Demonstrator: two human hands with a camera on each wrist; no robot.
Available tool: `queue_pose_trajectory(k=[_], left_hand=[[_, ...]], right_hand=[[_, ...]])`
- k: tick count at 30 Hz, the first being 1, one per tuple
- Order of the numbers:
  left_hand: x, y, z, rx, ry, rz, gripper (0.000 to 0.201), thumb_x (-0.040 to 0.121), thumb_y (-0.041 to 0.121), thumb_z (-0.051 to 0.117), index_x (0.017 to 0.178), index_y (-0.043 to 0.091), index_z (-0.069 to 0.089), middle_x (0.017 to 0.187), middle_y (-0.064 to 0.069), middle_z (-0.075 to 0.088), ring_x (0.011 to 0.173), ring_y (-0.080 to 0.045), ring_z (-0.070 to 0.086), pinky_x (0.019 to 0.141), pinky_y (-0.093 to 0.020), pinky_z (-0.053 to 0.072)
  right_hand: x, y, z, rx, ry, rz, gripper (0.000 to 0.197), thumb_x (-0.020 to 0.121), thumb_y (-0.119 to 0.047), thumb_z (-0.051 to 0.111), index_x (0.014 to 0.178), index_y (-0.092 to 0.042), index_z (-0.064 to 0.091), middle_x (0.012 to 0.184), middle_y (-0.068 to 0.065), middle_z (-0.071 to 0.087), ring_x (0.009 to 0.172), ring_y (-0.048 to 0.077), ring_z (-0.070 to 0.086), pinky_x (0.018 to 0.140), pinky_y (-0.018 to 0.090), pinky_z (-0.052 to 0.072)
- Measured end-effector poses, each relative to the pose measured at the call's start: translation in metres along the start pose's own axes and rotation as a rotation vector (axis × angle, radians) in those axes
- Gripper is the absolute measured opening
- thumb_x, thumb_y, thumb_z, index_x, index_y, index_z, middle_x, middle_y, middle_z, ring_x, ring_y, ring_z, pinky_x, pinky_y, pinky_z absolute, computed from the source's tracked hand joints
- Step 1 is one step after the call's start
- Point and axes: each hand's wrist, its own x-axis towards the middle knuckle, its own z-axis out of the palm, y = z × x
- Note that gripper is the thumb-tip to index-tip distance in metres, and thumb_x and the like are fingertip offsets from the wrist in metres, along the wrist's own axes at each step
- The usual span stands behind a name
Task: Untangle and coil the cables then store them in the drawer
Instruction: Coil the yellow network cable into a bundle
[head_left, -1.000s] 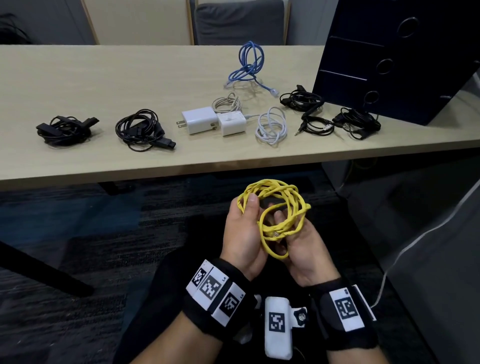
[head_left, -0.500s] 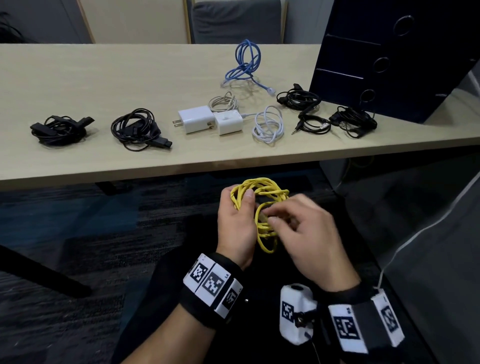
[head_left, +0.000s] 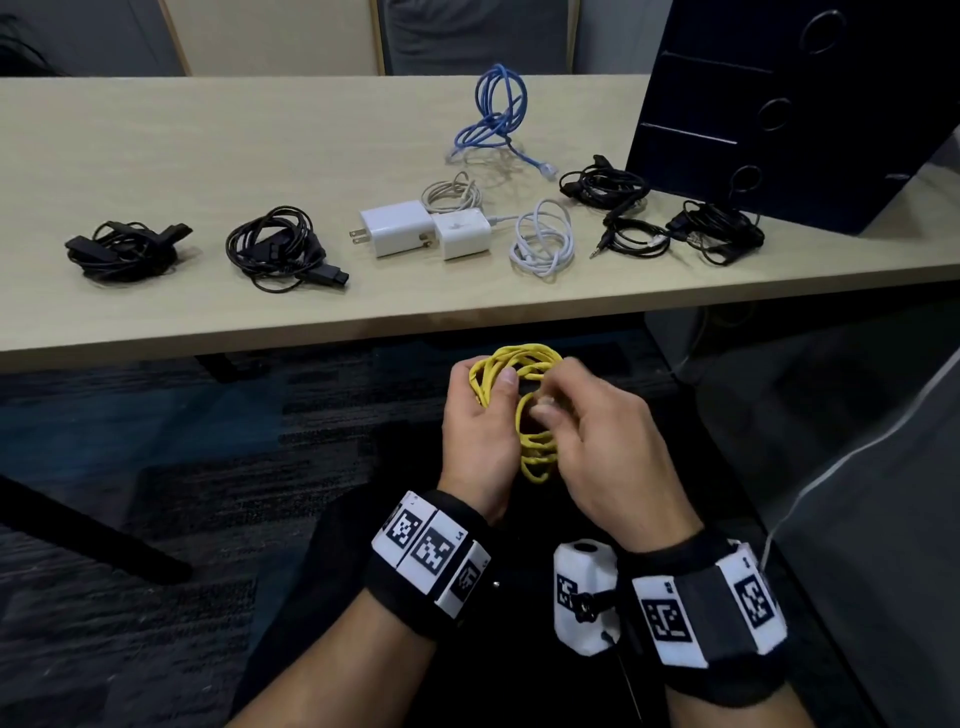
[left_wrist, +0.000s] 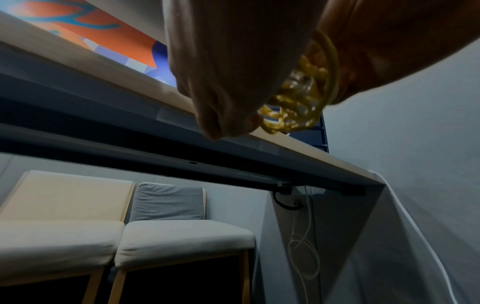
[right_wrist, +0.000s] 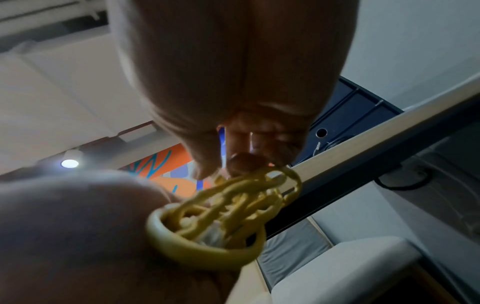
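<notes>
Below the near edge of the table (head_left: 208, 338), over the person's lap, a yellow cable (head_left: 524, 364) is bunched into a loose coil held between both hands. The coil stands roughly upright, its long axis running from the table side down toward the person's wrists, with its upper loops arching near the table edge and one loop hanging at the bottom. Much of the bundle is hidden behind the palms and fingers, and neither end nor any plug can be made out in the head view; in the right wrist view the loops (right_wrist: 221, 216) are blurred, and something pale shows inside them that cannot be identified.

The left hand (head_left: 480, 441) is curled round the left side of the coil, the thumb pressed over the upper strands. The right hand (head_left: 608, 452) has its fingers bent inward, thumb and forefinger pinching strands near the coil's middle. The two hands sit close together, nearly touching across the bundle.

On the table lie black cable bundles (head_left: 275, 247), two white chargers (head_left: 397, 228), a white cable coil (head_left: 543, 241) and a blue cable (head_left: 496, 117). A dark drawer unit (head_left: 779, 104) stands at the right, cut off by the frame.
</notes>
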Motion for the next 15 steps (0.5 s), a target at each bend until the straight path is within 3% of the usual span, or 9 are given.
queue_pose_trajectory(k=[4,6,8,10,11,12,15], left_hand=[[-0.001,-0.003,0.001,0.026,0.100,-0.028,0.014,0.099,0.015,0.050,0.112,0.009,0.050,0.091,-0.003,0.062,0.082,-0.014,0.065,0.064,-0.021,0.053],[0.004,-0.001,0.001,0.022,0.177,-0.030,0.014,0.099,0.018,0.051,0.111,0.011,0.050,0.094,-0.004,0.062,0.091,-0.022,0.064,0.077,-0.032,0.056],[0.010,0.005,0.000,-0.060,0.251,-0.050,0.009,0.098,0.018,0.052,0.106,0.015,0.048,0.093,-0.006,0.062,0.092,-0.024,0.062,0.091,-0.048,0.052],[0.015,0.011,0.001,-0.183,0.284,-0.077,0.007,0.098,0.016,0.053,0.103,0.018,0.048,0.094,-0.009,0.062,0.091,-0.026,0.061,0.093,-0.054,0.050],[0.014,0.013,0.002,-0.235,0.284,-0.094,0.007,0.098,0.015,0.053,0.103,0.019,0.048,0.095,-0.009,0.062,0.090,-0.026,0.061,0.093,-0.055,0.051],[0.013,0.014,0.003,-0.283,0.270,-0.115,0.007,0.098,0.015,0.053,0.103,0.018,0.049,0.095,-0.009,0.062,0.087,-0.024,0.062,0.089,-0.053,0.054],[0.004,0.016,0.004,-0.409,0.172,-0.171,0.008,0.101,0.013,0.047,0.108,0.014,0.047,0.090,-0.007,0.059,0.062,-0.010,0.060,0.054,-0.034,0.057]], right_hand=[[-0.005,-0.007,-0.002,0.197,0.135,-0.042,0.006,0.095,-0.011,0.056,0.091,-0.013,0.053,0.079,-0.003,0.065,0.070,0.010,0.063,0.061,0.033,0.050],[-0.011,-0.011,-0.001,0.325,0.207,-0.095,0.005,0.093,-0.010,0.056,0.091,-0.013,0.057,0.083,-0.005,0.066,0.072,0.010,0.064,0.064,0.028,0.052],[-0.018,-0.010,-0.001,0.488,0.272,-0.128,0.016,0.093,-0.009,0.056,0.094,-0.024,0.060,0.089,-0.005,0.068,0.072,0.014,0.065,0.067,0.028,0.054],[-0.022,-0.007,0.000,0.702,0.352,-0.102,0.028,0.093,-0.008,0.057,0.092,-0.036,0.058,0.093,0.002,0.069,0.067,0.021,0.064,0.066,0.034,0.054],[-0.024,-0.006,0.001,0.820,0.383,-0.069,0.027,0.093,-0.009,0.057,0.090,-0.036,0.058,0.094,0.007,0.069,0.065,0.024,0.062,0.065,0.035,0.052],[-0.024,-0.005,0.002,0.925,0.404,-0.026,0.023,0.093,-0.011,0.057,0.089,-0.033,0.058,0.093,0.012,0.069,0.064,0.025,0.059,0.064,0.035,0.051],[-0.023,0.003,0.002,1.200,0.454,0.192,0.006,0.092,-0.010,0.050,0.091,-0.016,0.050,0.088,0.011,0.070,0.061,0.018,0.057,0.060,0.029,0.051]])
